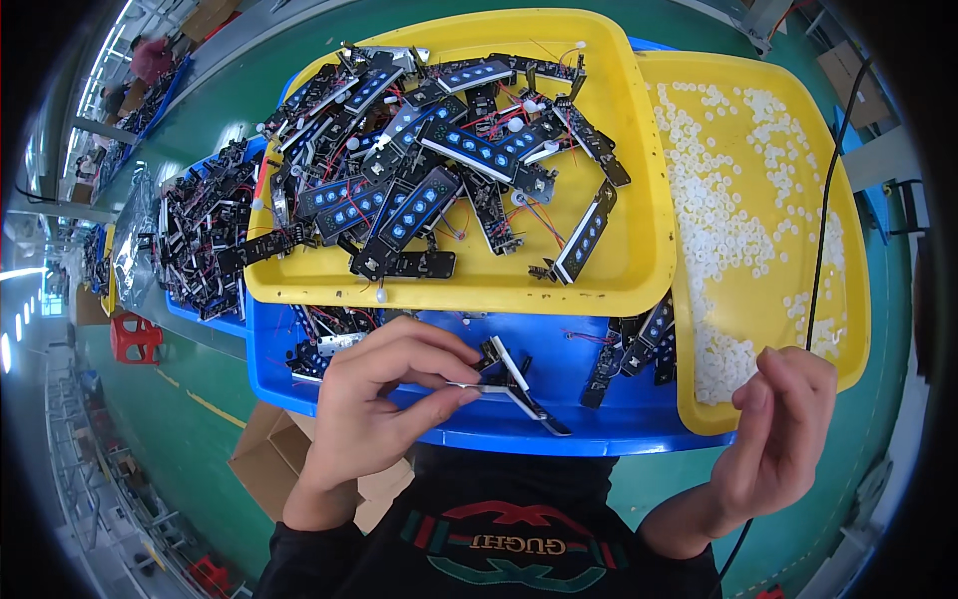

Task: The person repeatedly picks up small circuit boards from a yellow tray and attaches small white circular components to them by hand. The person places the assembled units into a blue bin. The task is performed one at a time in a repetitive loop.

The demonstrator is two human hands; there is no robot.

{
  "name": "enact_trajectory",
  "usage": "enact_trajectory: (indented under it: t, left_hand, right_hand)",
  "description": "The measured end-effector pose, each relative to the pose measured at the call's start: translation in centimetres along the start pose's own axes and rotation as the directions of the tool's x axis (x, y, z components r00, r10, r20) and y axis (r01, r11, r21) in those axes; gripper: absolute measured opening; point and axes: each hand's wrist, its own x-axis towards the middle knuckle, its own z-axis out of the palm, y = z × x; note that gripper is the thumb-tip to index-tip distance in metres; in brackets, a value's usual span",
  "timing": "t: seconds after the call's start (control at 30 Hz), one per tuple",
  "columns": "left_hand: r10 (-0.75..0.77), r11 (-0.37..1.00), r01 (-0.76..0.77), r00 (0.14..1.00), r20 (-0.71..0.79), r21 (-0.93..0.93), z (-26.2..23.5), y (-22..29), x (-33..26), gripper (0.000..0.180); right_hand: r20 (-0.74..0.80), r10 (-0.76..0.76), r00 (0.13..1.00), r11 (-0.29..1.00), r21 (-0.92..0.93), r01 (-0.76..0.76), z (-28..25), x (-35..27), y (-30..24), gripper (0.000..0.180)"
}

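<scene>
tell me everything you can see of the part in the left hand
The part is a small assembly of thin pieces: dark, board-like ones, a straight white strip and a pale, bent tab, perhaps metal. Its strips splay at angles, seen nearly edge-on. The left hand pinches the tab between thumb and fingers; the far end is free, slanting toward the picture's lower right. It is held over the blue tray.

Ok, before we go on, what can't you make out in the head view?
Head view:
Gripped end of the circuit-board part: hidden by the left hand.
Whether the right hand holds something between its fingertips: too small to tell.
Blue tray beneath the board-filled yellow tray: covered by it.
Far person, upper left: small and blurred.
</scene>
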Motion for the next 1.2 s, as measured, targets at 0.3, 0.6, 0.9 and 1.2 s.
enact_trajectory:
  t: [0.3,0.6,0.9,1.2]
  left_hand:
    - [0.041,0.962,-0.065,0.995,-0.096,-0.265,0.0,-0.8,-1.1,0.012]
    - [0.348,0.928,-0.338,0.937,0.041,-0.159,-0.7,-0.8,-1.2,0.007]
    - [0.344,0.906,-0.354,0.935,-0.085,-0.232,0.3,-1.2,-2.1,0.015]
    - [0.497,0.864,-0.49,0.867,0.042,-0.116,1.0,-0.8,-1.1,0.011]
  right_hand:
    - [0.37,-0.078,0.926,0.967,0.253,-0.019,3.3,-1.1,-3.8,0.037]
    - [0.412,-0.142,0.9,0.961,0.277,0.024,5.8,-2.0,-3.3,0.035]
    - [0.284,-0.054,0.957,0.907,0.415,-0.072,5.3,-2.4,-3.5,0.032]
    - [0.31,0.004,0.951,0.773,0.602,-0.2,5.1,-2.3,-4.7,0.03]
